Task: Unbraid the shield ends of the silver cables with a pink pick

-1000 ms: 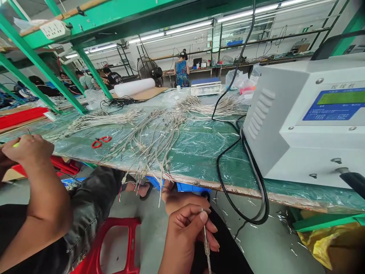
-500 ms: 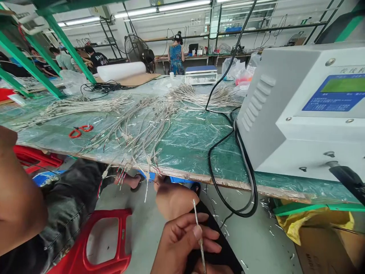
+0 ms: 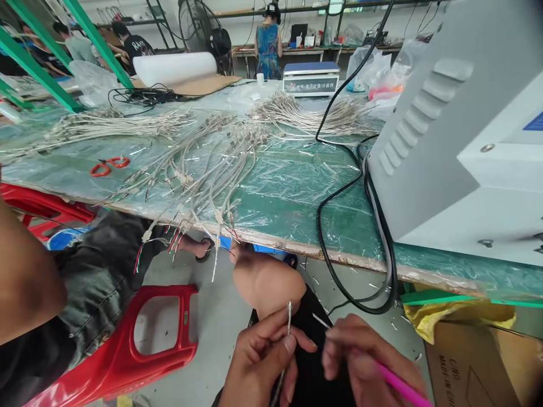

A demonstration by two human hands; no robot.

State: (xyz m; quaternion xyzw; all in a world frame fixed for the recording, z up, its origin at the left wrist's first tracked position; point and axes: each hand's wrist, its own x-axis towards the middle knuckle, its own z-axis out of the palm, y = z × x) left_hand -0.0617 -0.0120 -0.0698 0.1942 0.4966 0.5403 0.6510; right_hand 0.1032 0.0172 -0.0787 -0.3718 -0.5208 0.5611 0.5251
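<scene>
Low in the view, above my lap, my left hand [image 3: 267, 356] pinches a thin cable [image 3: 289, 317] between thumb and fingers. The cable's silvery braided end points up and its lower part runs down through the palm. Close on the right, my right hand [image 3: 369, 353] is wrapped around a pink-handled pick [image 3: 405, 389]. Its thin metal tip points toward the cable end, with a small gap between them. Fingers partly cover the tool's middle. Several whitish cables [image 3: 237, 169] with connectors lie on the table [image 3: 288, 198], some hanging their coloured wire ends over the edge.
A grey machine [image 3: 432, 152] stands at the right, with a looped black cord [image 3: 321, 226] beside it. Red-handled scissors [image 3: 102, 168] lie at the left. A seated person's arm [image 3: 27, 271] and a red stool [image 3: 169, 356] are close on my left. Cardboard box [image 3: 462, 367] below right.
My right hand has risen into view with the pink-handled pick, beside the cable. My left hand still holds the cable, now more upright. The camera view has tilted down.
</scene>
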